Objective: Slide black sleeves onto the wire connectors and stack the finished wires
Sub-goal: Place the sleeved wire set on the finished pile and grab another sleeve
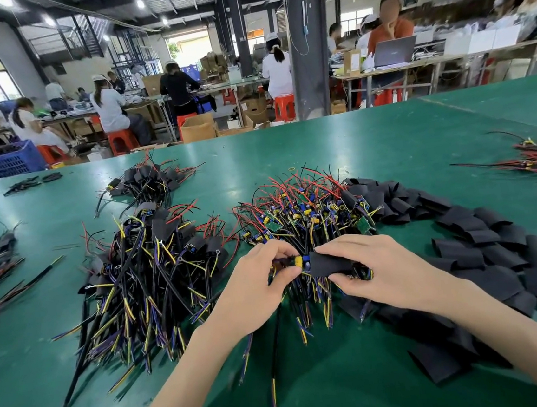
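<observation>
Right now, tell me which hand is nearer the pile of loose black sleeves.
Right. The right hand, pinching one sleeve, sits at the left edge of the pile of loose black sleeves; the left hand holds the connector farther left, beyond it.

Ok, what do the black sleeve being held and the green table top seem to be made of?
Black sleeve: matte, thin, flattened tube that creases softly, probably flexible plastic, perhaps heat-shrink. Table top: smooth green mat with a dull sheen reflecting ceiling lights, likely rubber or vinyl.
</observation>
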`<state>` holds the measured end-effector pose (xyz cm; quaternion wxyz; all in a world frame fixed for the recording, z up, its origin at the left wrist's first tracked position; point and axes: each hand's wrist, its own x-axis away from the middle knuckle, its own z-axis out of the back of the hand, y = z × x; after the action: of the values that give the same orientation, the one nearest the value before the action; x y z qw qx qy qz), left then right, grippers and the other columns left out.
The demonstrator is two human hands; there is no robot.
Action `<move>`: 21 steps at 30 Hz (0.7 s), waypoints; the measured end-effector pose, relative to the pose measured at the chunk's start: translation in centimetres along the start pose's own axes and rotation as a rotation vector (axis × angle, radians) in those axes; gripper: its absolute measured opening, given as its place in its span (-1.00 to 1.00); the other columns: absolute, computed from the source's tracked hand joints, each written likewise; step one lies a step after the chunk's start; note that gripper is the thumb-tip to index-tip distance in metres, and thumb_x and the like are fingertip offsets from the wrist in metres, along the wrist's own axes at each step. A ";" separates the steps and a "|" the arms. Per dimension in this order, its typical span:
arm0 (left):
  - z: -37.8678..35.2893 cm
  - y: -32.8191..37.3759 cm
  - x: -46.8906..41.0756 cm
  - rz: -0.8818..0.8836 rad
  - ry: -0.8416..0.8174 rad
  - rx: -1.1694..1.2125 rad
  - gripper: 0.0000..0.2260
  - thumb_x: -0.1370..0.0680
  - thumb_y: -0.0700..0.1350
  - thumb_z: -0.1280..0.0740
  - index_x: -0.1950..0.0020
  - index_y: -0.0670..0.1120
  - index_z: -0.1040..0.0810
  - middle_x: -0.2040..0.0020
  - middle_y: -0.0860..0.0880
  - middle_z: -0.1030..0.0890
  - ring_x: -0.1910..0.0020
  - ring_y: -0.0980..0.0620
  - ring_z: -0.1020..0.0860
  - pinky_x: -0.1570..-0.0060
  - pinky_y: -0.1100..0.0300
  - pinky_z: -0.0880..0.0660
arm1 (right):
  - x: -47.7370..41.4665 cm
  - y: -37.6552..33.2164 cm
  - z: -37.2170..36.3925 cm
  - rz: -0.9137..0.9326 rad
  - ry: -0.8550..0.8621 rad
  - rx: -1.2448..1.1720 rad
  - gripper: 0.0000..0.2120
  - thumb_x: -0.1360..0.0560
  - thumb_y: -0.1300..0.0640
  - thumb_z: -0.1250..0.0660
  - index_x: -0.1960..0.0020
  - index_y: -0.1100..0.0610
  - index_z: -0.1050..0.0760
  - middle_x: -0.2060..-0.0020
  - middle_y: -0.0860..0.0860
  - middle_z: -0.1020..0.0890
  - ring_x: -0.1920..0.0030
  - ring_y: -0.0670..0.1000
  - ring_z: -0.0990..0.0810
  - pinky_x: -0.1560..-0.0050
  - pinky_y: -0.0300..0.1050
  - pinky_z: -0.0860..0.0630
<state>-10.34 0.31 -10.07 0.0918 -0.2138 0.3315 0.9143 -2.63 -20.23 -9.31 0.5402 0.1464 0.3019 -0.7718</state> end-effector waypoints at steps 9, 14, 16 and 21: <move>-0.1 0.1 -0.1 0.014 0.021 0.017 -0.81 -0.49 -0.25 -0.39 -0.03 -0.01 -0.52 0.04 0.03 -0.55 0.04 0.26 -0.48 -0.03 0.39 -0.38 | 0.2 -0.1 0.0 -0.100 0.041 -0.133 -0.72 -0.42 0.21 -0.45 -0.13 0.15 -0.60 0.17 -0.08 -0.64 0.22 -0.13 -0.53 0.13 -0.29 -0.45; -0.2 0.3 0.0 0.017 0.000 0.028 -0.81 -0.49 -0.22 -0.40 -0.03 0.00 -0.53 0.03 0.04 -0.57 0.05 0.24 -0.49 -0.04 0.38 -0.38 | 0.1 -0.2 0.0 -0.090 0.046 -0.154 -0.73 -0.42 0.19 -0.45 -0.12 0.13 -0.60 0.15 -0.14 -0.62 0.19 -0.16 -0.54 0.10 -0.27 -0.46; -0.3 0.3 0.1 0.030 -0.011 0.045 -0.83 -0.50 -0.21 -0.39 -0.04 -0.02 -0.55 0.02 0.06 -0.59 0.03 0.25 -0.50 -0.05 0.38 -0.39 | 0.1 -0.3 -0.2 -0.055 0.038 -0.130 -0.71 -0.42 0.21 -0.45 -0.14 0.17 -0.59 0.12 -0.15 -0.60 0.16 -0.18 -0.53 0.06 -0.31 -0.45; -0.3 0.6 0.1 0.077 0.012 0.090 -0.83 -0.46 -0.23 -0.43 -0.01 -0.05 -0.59 0.11 0.12 -0.63 0.09 0.26 -0.54 -0.04 0.33 -0.45 | 0.1 -0.3 -0.6 0.039 0.026 0.013 -0.67 -0.42 0.19 -0.42 -0.17 0.25 -0.56 -0.01 0.01 -0.63 0.07 -0.09 -0.57 -0.02 -0.23 -0.48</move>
<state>-10.55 -0.35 -9.95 0.0642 -0.2020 0.3806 0.9001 -3.04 -19.91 -9.74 0.5501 0.1656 0.3011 -0.7611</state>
